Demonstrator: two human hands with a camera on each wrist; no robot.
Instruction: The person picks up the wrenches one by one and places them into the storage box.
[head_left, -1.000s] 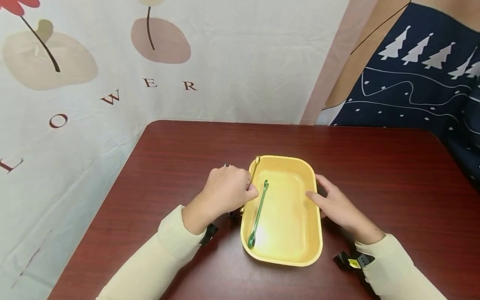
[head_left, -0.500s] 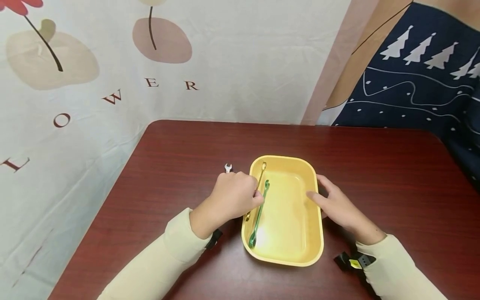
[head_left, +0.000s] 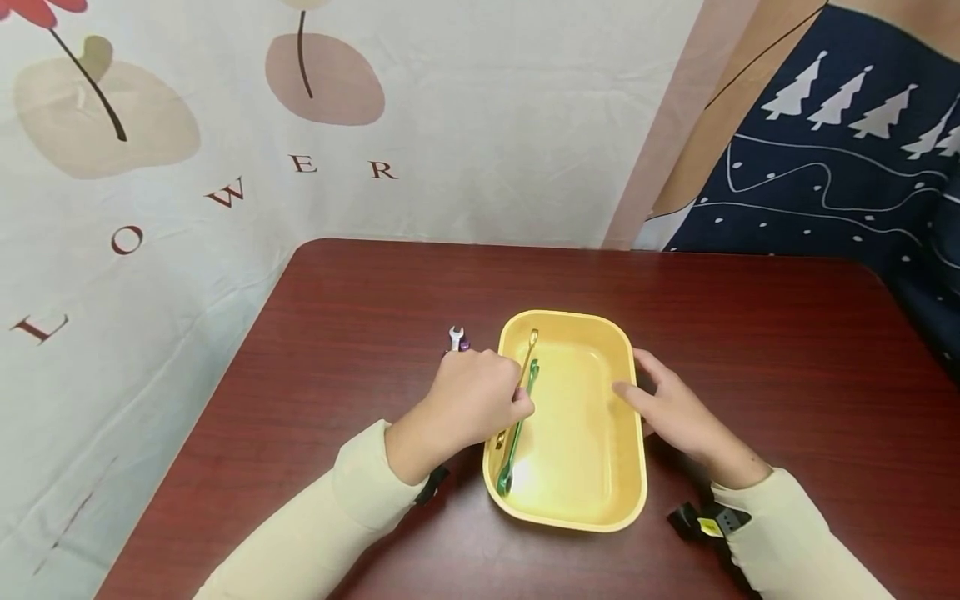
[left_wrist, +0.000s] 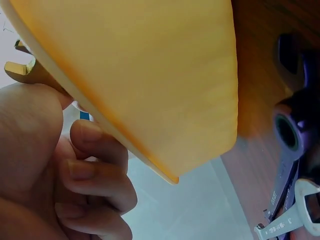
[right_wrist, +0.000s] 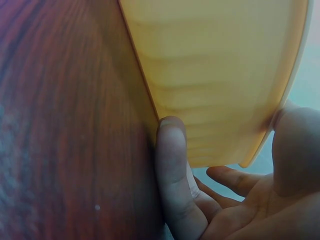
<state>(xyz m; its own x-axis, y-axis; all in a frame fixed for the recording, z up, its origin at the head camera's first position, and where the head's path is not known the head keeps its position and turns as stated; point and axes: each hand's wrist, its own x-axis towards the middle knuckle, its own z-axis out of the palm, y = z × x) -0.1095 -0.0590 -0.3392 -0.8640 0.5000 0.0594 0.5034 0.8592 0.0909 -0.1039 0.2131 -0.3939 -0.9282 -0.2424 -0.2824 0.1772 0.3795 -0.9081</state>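
A yellow rectangular tub (head_left: 581, 433) stands on the table. My left hand (head_left: 472, 396) is over its left rim, thumb and fingers gripping a gold wrench (head_left: 533, 338); its middle is hidden by the hand. In the left wrist view, the open jaw of the gold wrench (left_wrist: 20, 70) pokes out beyond the thumb at the rim. A green wrench (head_left: 512, 450) lies lengthwise along the tub's left side, right beside the gold one. My right hand (head_left: 675, 417) holds the right wall, thumb over the rim; in the right wrist view its fingers (right_wrist: 172, 160) lie along the outside.
Left of the tub, partly behind my left hand, lie a silver wrench (head_left: 457, 336) and something purple (head_left: 465, 344). The left wrist view shows purple wrenches (left_wrist: 290, 130) there, close to the tub's outer wall. Printed cloth (head_left: 487, 125) hangs behind the dark red table (head_left: 390, 292).
My left hand has moved right with the gold wrench, from the tub's left rim to inside it, beside the green wrench. The silver wrench has come into view. My right hand stays on the tub.
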